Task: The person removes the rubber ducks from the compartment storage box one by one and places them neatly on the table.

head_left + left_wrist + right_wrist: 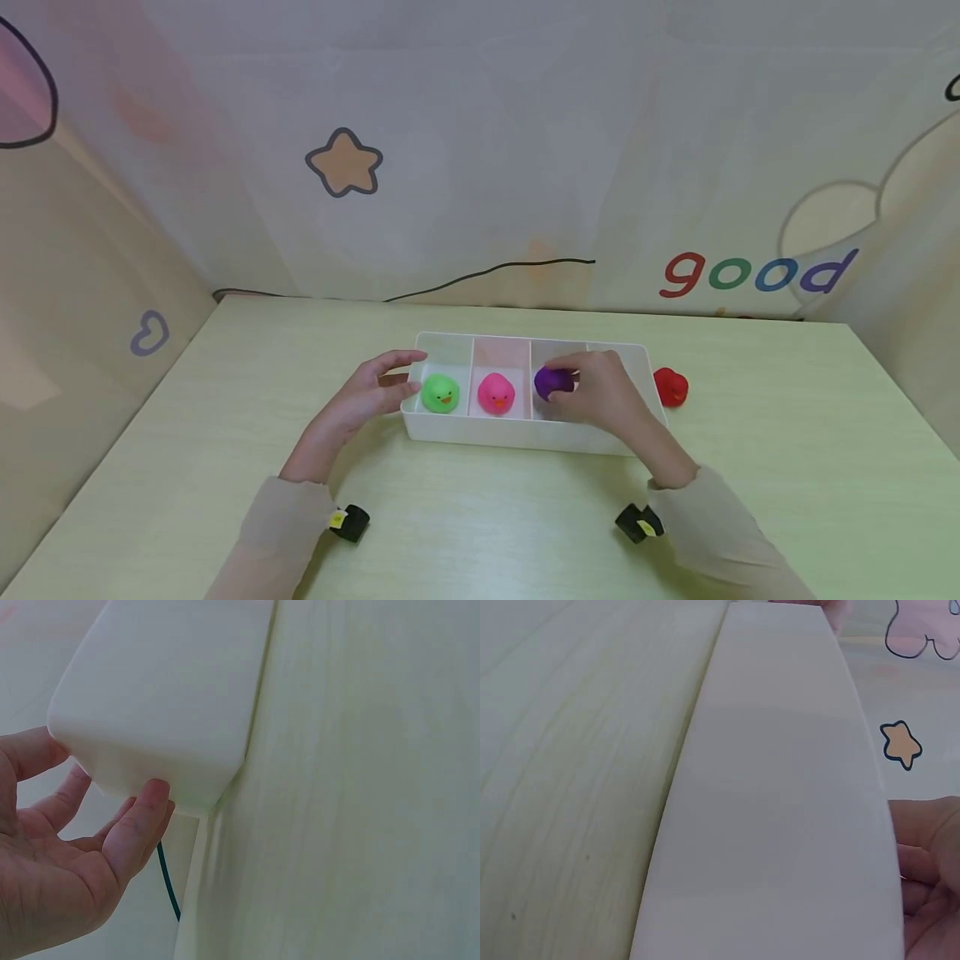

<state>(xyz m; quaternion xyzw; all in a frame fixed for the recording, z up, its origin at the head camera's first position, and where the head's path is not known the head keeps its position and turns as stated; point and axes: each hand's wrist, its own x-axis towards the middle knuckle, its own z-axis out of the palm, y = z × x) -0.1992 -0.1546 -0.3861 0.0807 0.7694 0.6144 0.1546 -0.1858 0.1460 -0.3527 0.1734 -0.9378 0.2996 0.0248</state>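
Note:
A white divided box (525,433) stands on the table with several compartments in a row. A green toy duck (440,393) sits in the leftmost one and a pink toy duck (496,393) in the one beside it. My right hand (603,392) pinches a purple toy duck (552,383) between thumb and fingers inside the third compartment from the left; its face is hidden. Lightly bent fingers of my left hand (375,387) touch the box's left end, which the left wrist view shows closely. The right wrist view catches the box's long wall (772,787), hiding the duck.
Just past the box's right end lies a red toy (671,387) on the pale wooden table (480,517). A printed cloth backdrop (480,167) rises along the table's far edge and at both sides. The rightmost compartment is partly covered by my right hand.

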